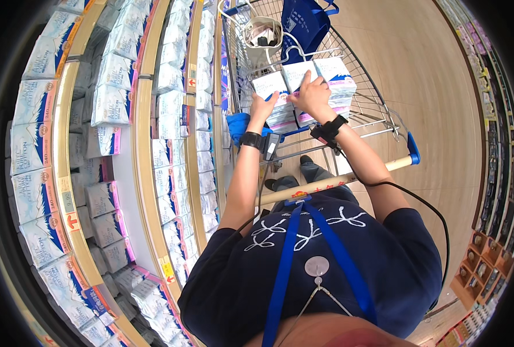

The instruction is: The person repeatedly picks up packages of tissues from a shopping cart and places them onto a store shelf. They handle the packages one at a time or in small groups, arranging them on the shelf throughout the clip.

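Stacks of white, blue and pink packets of sanitary pads or cotton, exact kind unclear, stand in the shopping cart (371, 93). My left hand (263, 106) rests on the near left stack, its thumb on the front of the top packet (269, 85) and its fingers along the left side. My right hand (312, 96) lies over the middle stack, one finger stretched across the top packet (297, 69). Right of that hand is another stack (337, 78), which it touches or nearly touches. Both wrists wear black straps with small devices.
Shelves of similar packets (114, 106) rise close on my left. Farther up in the cart are a cream drawstring bag (263, 32) and a navy tote (302, 26); blue cloth (238, 126) hangs by its left side. The cart handle (322, 185) crosses before my body.
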`<state>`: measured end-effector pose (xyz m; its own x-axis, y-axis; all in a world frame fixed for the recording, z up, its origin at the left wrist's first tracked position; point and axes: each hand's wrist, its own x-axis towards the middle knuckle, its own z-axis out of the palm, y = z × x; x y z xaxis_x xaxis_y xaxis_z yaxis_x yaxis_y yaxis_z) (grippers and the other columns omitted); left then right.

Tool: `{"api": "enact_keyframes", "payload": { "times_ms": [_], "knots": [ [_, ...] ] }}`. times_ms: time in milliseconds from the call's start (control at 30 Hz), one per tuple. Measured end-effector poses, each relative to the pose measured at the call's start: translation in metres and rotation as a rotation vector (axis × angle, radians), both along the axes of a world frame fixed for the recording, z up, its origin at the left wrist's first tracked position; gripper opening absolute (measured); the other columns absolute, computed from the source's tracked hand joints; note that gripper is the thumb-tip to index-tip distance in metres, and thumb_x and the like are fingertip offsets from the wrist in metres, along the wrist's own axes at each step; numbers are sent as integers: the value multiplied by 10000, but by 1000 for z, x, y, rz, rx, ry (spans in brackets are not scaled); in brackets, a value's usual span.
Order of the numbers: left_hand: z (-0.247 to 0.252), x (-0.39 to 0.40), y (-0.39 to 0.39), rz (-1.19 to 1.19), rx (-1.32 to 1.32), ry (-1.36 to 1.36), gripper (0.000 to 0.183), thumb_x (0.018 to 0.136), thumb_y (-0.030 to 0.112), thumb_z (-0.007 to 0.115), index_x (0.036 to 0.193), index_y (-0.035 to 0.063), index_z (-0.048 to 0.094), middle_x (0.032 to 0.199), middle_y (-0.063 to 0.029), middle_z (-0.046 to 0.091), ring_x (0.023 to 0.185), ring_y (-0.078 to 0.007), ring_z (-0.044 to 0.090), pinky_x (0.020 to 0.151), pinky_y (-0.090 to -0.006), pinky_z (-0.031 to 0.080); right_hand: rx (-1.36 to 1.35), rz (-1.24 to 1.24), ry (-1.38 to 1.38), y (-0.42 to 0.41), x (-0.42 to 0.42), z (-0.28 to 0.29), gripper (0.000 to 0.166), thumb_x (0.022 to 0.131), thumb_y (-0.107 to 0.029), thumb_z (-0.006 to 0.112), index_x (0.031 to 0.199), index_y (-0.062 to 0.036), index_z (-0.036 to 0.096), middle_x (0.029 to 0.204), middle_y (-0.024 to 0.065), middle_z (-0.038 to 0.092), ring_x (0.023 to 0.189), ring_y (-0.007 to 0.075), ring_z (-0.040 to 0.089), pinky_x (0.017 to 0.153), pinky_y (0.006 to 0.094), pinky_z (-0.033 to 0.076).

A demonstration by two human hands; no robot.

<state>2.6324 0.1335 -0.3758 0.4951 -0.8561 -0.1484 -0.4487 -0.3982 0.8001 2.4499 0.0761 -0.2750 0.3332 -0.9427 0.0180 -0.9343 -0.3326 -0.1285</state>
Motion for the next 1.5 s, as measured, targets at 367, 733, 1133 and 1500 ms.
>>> {"api": "enact_keyframes", "payload": {
  "times_ms": [367, 733, 1133, 1500],
  "knots": [
    [119, -18, 64, 158, -101, 641, 803, 908, 303, 727, 1485, 3, 256, 1372, -187, 512, 1223, -249, 558, 974, -355, 494, 361, 279, -378, -23, -39, 61, 1025, 693, -603, 778, 1442, 14, 447, 1127, 320, 601, 1009, 409, 644, 846, 430, 551],
    [217, -18, 187, 433, -228, 700, 839, 901, 268, 721, 1516, 31, 202, 1384, -166, 500, 1251, -262, 553, 1010, -380, 470, 1248, 253, -1015, 26, -24, 68, 582, 952, -404, 631, 1371, -6, 569, 1256, 83, 634, 1099, 157, 593, 957, 297, 461],
    [279, -10, 347, 549, -509, 882, 637, 957, 448, 556, 1379, -24, 481, 1300, -213, 605, 1165, -307, 643, 891, -453, 589, 1344, 502, -1143, 164, 51, 160, 741, 970, -555, 542, 1531, -102, 372, 1391, 82, 535, 1225, 223, 565, 1007, 407, 468],
    [327, -9, 462, 609, -594, 739, 731, 973, 543, 491, 1416, -35, 443, 1310, -209, 599, 1127, -295, 662, 739, -458, 651, 1436, 573, -1146, 255, 104, 175, 799, 953, -768, 314, 1308, -107, 589, 1026, 28, 725, 867, 116, 700, 496, 216, 485]
  ]
}}
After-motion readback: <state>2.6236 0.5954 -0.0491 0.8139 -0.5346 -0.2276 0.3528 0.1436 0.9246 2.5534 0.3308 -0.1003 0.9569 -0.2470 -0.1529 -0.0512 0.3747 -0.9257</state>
